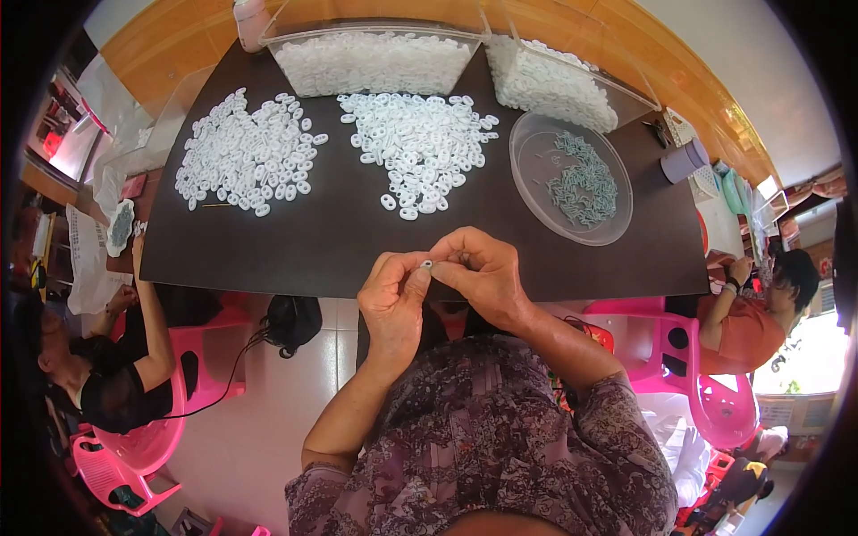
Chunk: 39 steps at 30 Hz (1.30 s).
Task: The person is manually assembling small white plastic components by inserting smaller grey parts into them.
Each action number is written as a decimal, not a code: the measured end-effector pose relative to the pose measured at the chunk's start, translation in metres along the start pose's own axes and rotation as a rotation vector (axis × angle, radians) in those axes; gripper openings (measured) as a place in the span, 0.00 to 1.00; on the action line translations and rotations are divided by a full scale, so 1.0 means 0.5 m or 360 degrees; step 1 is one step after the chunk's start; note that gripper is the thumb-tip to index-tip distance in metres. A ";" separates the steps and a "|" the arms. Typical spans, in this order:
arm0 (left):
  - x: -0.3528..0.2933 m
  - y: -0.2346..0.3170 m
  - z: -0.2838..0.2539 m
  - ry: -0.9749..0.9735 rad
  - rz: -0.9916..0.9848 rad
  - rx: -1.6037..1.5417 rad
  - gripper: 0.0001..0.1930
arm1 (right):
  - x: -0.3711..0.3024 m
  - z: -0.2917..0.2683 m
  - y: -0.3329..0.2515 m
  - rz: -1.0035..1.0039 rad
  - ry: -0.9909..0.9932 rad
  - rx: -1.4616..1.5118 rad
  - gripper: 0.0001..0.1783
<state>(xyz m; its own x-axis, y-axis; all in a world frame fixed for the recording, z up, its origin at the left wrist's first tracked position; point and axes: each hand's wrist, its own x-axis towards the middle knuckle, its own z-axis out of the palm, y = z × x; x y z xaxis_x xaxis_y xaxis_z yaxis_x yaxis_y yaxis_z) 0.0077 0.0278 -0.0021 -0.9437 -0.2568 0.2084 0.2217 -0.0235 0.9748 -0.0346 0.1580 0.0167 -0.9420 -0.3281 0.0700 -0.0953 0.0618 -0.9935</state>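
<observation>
Since the dark-brown tabletop is biggest, start there: two clear plastic bins of white bits at back, two heaps of two-holed white plastic ovals, a round clear plastic dish of grey-green sticks. Left hand pinches a tiny white piece near the front edge; right hand's fingertips meet it, can't tell if gripping.

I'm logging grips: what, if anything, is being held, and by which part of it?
A small white piece, its left side pinched by the left hand. The right hand is at its right side; whether it grips too cannot be told.
</observation>
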 end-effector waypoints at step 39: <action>0.037 -0.010 -0.073 0.0459 -0.0298 -0.0581 0.06 | 0.193 0.074 0.022 -0.1257 -0.0165 -0.1830 0.08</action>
<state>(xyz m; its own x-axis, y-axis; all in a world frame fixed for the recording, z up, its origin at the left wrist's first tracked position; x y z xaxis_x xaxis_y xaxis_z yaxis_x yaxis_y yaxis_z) -0.0019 -0.0121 -0.0063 -0.8807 -0.4713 -0.0481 0.1750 -0.4179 0.8915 -0.1146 0.0923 0.0090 -0.4935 -0.7024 0.5129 -0.8376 0.5426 -0.0628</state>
